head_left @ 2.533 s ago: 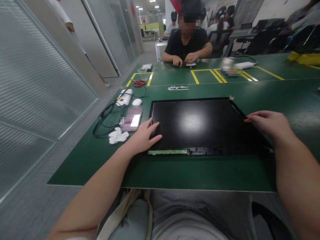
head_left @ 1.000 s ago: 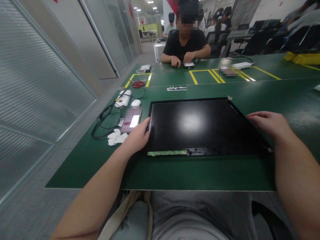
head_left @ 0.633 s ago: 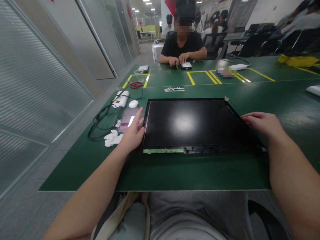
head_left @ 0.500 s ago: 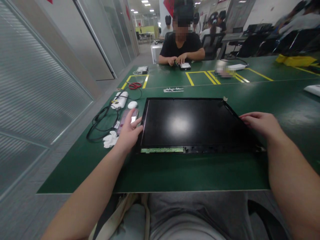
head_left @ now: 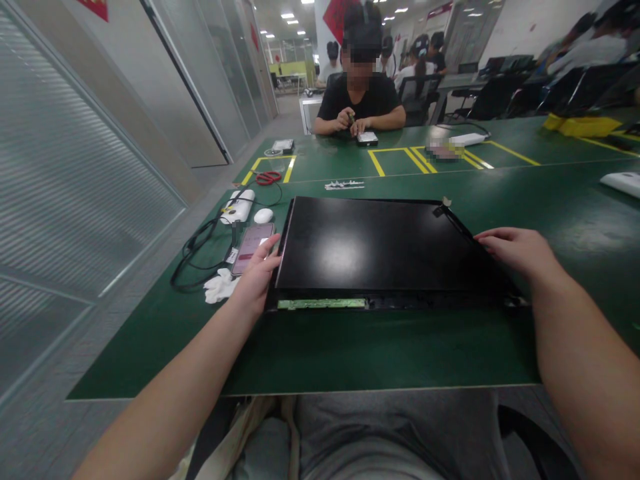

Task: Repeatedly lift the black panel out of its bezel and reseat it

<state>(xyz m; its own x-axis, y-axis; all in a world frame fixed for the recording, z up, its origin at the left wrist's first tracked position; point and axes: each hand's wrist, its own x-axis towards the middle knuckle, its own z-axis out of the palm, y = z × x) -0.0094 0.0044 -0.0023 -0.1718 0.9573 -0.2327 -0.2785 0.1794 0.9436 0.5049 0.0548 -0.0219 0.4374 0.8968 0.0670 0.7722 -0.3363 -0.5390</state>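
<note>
A large black display panel (head_left: pixel 370 247) lies in a black frame (head_left: pixel 425 300) in front of me. A strip of green circuit board (head_left: pixel 321 304) shows along the frame's near edge. My left hand (head_left: pixel 257 277) grips the panel's left edge, which sits slightly raised, so the panel tilts in the frame. On the other side, my right hand (head_left: pixel 517 250) pinches the frame's right edge between thumb and fingers. The tips of both hands are partly hidden.
Left of the panel lie a phone (head_left: pixel 253 248), a crumpled white tissue or glove (head_left: pixel 220 285), a white round object (head_left: pixel 263 216), a white device (head_left: pixel 239 205), black cables (head_left: pixel 193 257) and red scissors (head_left: pixel 269 178). Across the green table (head_left: pixel 390 353), a person (head_left: pixel 360 100) handles a small boxy device (head_left: pixel 367 139).
The panel's left side has risen and shifted slightly left within the frame. My left hand has closed in on that edge and turned. My right hand stays at the right edge.
</note>
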